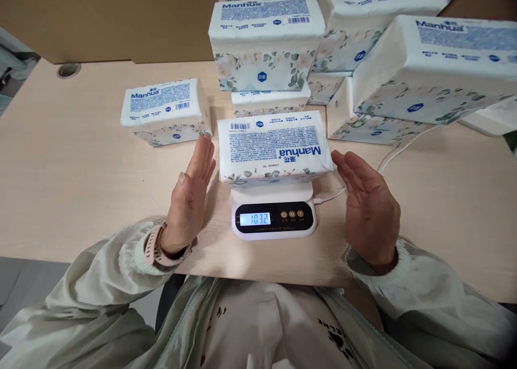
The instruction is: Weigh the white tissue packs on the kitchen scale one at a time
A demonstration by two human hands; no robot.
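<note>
A tissue pack (pixel 274 148) with blue "Manhua" print, upside down from my view, rests on a white digital scale (pixel 274 221). The scale's lit display looks to read 103.2. To the left of the pack, my left hand (pixel 189 196) is upright with its fingers stretched out, holding nothing. My right hand (pixel 367 202) is on the other side, palm toward the pack and fingers extended, also empty. Its fingertips are very near the pack's right end; whether they touch it is hard to tell.
Another tissue pack (pixel 165 110) lies at the left behind my left hand. Several packs are stacked at the back, among them a front stack (pixel 266 40) and a right stack (pixel 440 72). A white cable (pixel 388 159) runs from the scale. Cardboard (pixel 100 24) stands behind the table (pixel 81 180).
</note>
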